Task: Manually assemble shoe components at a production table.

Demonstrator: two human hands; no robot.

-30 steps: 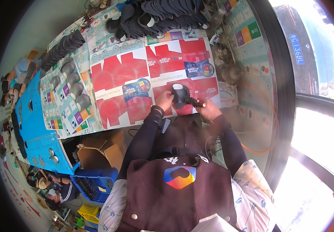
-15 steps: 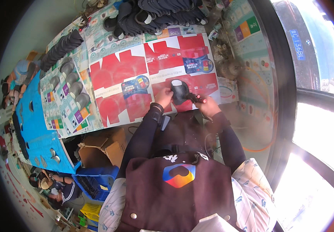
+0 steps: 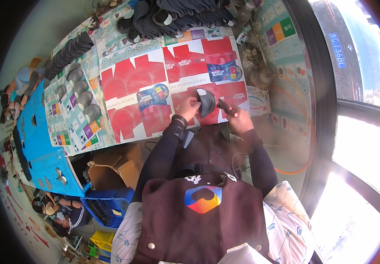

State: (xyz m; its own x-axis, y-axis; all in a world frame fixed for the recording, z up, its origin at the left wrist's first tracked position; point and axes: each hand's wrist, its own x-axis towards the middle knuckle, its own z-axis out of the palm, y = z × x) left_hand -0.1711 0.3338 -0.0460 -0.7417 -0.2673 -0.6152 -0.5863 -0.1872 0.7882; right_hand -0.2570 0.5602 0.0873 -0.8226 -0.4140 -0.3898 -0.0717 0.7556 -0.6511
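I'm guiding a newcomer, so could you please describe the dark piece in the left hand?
Find the large red-printed sheet, then the left hand over its near side. That hand holds the dark curved piece: white at its far end, and apart from the dark pile beyond.

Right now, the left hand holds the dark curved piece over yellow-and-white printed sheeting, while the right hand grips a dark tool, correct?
No: the head view shows the printed sheeting is red and white. The left hand does hold the dark curved piece over it; the right hand grips the dark tool.
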